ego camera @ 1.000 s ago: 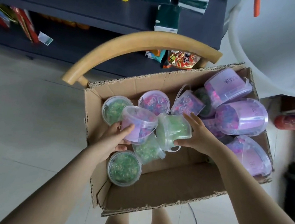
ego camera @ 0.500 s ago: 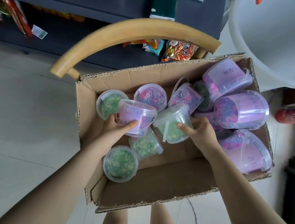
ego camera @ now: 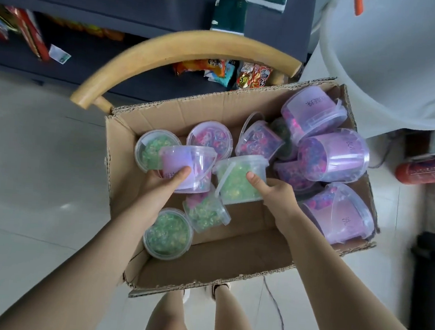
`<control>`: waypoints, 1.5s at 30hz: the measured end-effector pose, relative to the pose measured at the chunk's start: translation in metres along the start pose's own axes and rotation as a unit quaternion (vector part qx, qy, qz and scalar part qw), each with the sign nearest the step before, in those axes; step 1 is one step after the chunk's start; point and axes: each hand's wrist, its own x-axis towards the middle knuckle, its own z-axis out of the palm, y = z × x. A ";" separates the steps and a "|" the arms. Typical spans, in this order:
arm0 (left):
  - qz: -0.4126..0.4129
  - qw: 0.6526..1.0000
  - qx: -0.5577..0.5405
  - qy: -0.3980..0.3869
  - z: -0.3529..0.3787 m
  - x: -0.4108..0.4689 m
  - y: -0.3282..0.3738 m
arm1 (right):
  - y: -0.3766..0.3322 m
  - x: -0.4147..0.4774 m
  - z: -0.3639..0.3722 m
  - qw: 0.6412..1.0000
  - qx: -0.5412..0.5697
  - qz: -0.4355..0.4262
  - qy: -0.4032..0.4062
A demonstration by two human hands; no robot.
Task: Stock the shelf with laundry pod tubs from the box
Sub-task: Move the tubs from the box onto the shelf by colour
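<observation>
The left hand [ego camera: 160, 187] is closing its grip around a purple tub [ego camera: 193, 168], thumb pressing on the near side, over the left part of the cardboard box [ego camera: 229, 252]. The right hand [ego camera: 274, 196] is gripping a green tub [ego camera: 236, 182] just right of it. Other tubs [ego camera: 333, 156] are lying in the box, and the dark shelf [ego camera: 107, 0] is standing on the far side.

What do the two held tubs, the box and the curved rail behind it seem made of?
The purple tub and green tub: likely clear glossy plastic, pods showing through; box: matte brown corrugated cardboard, fluted cut edges; curved rail: apparently varnished wood, tan with a sheen.
</observation>
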 end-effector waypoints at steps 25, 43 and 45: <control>0.291 0.948 -0.107 0.068 -0.263 -0.261 0.282 | -0.306 -0.315 0.105 0.927 0.123 -0.349 0.067; 0.423 0.889 -0.128 0.121 -0.492 -0.312 0.386 | -0.465 -0.435 0.289 0.858 0.203 -0.470 0.046; 0.434 0.884 -0.125 0.125 -0.509 -0.295 0.404 | -0.490 -0.424 0.306 0.858 0.205 -0.470 0.037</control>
